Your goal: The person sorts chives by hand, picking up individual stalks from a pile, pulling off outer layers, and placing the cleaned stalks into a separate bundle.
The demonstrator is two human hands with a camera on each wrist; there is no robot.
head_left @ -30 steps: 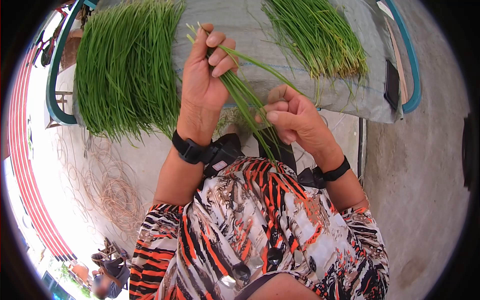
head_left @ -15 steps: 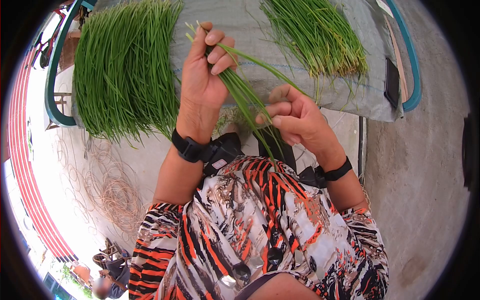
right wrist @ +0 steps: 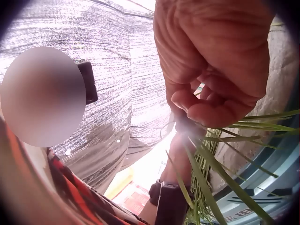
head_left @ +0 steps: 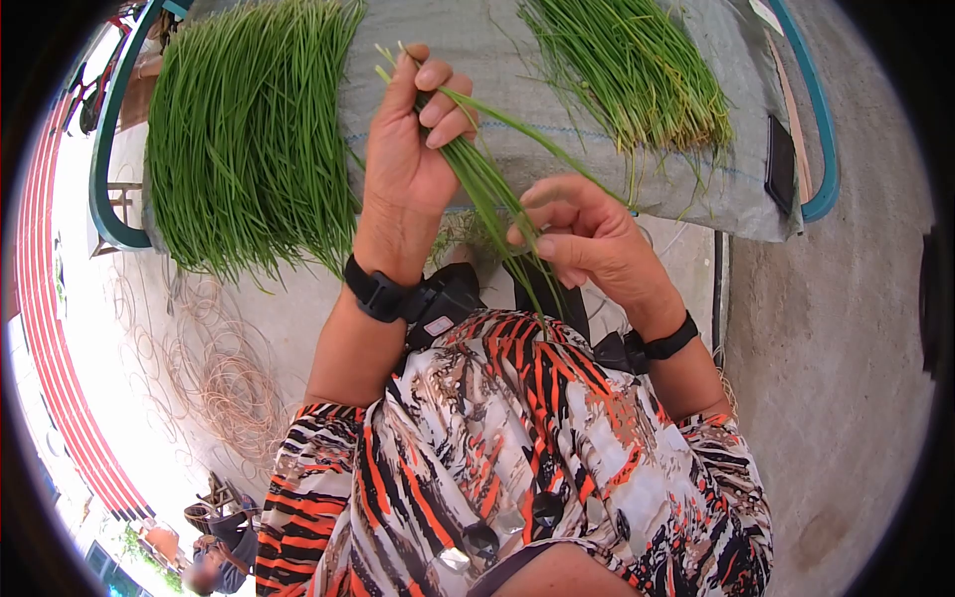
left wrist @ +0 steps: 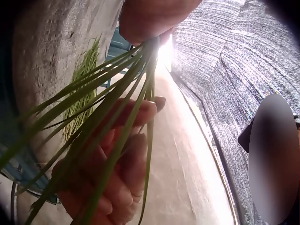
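Note:
In the head view, my left hand (head_left: 413, 149) is raised and grips a small bunch of garlic chives (head_left: 482, 179) near its pale cut ends, which poke out past the fingertips. The long green leaves fan down toward my lap, and one strand bends off to the right. My right hand (head_left: 597, 244) is at the middle of these leaves, its thumb and fingers pinching at them. The left wrist view shows the right hand (left wrist: 112, 178) behind the spread leaves (left wrist: 112, 84), fingers curled. In the right wrist view, the right hand (right wrist: 215, 61) has its fingertips close together by the leaves.
A big pile of garlic chives (head_left: 254, 139) lies on the left of the grey sheet (head_left: 438, 20). A smaller pile (head_left: 647, 75) lies right, with a dark phone (head_left: 780, 167) near the edge. Teal rails (head_left: 821, 119) bound both sides. Tangled twine (head_left: 234, 383) lies on the floor.
My right index finger has lifted and straightened somewhat, and the thumb has slipped a little lower along the leaves. The left hand keeps its grip, almost unmoved.

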